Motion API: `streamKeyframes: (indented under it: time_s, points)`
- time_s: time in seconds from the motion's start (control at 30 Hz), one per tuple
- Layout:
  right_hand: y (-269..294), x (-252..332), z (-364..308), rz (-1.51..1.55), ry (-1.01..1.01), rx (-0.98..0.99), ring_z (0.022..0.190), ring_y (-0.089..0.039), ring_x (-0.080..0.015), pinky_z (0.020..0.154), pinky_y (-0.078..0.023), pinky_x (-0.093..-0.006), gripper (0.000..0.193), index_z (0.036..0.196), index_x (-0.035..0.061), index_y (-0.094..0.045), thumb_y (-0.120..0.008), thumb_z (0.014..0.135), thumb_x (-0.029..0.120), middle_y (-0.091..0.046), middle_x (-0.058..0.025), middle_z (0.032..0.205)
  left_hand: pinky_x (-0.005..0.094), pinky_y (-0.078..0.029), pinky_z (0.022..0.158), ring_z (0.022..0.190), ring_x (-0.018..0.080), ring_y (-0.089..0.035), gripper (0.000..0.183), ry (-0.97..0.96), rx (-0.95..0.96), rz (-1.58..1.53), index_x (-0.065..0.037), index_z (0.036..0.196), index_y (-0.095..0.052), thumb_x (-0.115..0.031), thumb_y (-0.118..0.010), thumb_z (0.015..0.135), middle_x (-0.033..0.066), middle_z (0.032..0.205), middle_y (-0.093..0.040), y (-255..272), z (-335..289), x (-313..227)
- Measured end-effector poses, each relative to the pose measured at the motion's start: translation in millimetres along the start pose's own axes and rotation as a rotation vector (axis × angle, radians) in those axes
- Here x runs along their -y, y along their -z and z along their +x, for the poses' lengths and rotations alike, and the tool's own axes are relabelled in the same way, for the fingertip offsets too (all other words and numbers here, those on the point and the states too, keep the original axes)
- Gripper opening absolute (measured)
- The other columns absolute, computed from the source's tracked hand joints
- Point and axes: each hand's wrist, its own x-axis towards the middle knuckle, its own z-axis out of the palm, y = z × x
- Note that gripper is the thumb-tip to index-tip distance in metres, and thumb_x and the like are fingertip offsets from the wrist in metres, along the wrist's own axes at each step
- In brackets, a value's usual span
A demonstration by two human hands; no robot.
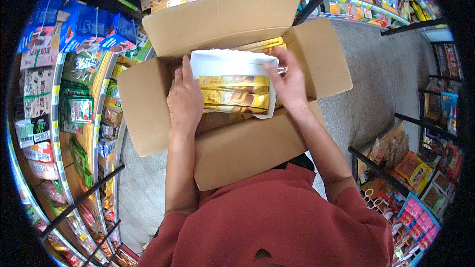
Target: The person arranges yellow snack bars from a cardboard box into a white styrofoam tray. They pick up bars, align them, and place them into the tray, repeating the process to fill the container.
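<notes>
A white open-topped display box (227, 63) with yellow snack packets (235, 100) lying in rows inside it is held between my hands, over a large open cardboard carton (250, 155). My left hand (185, 98) is pressed along the box's left side, its fingers pointing away from me. At the right side, my right hand (288, 80) grips the box's edge with bent fingers; part of its grip is hidden. Beneath and behind the white box, more yellow packaging (264, 45) shows inside the carton.
Shelves of packaged snacks (81, 111) stand close on my left. More shelving (292, 0) runs along the far side, with black metal posts. At the right are further racks (410, 168) of bagged goods. The carton's flaps (324, 57) spread outward over the grey floor (368, 69).
</notes>
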Motion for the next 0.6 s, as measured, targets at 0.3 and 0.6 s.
streamKeyframes:
  time_s: [0.3,0.6]
  points:
    - [-34,7,-14,-0.237,0.237,0.152,0.107,-0.052,-0.039,0.095,-0.042,-0.043,0.051,0.127,-0.0065,-0.044,-0.06,0.085,0.017,-0.056,-0.0278,0.114,0.0422,-0.042,0.094,0.116,0.0345,-0.049,0.054,-0.287,0.041,0.17,-0.006,0.134,-0.041,-0.014,-0.06,0.085,0.0189,0.129,-0.049,59,-1,-41]
    - [-27,2,-13,-0.024,0.233,0.294,0.091,-0.058,-0.0417,0.085,-0.045,-0.0431,0.028,0.106,-0.0065,-0.055,-0.051,0.09,0.016,-0.06,-0.0285,0.096,0.044,-0.05,0.075,0.088,0.0378,-0.062,0.027,-0.386,0.117,-0.439,-0.005,0.112,-0.06,-0.009,-0.056,0.086,0.0189,0.099,-0.063,19,52,-113]
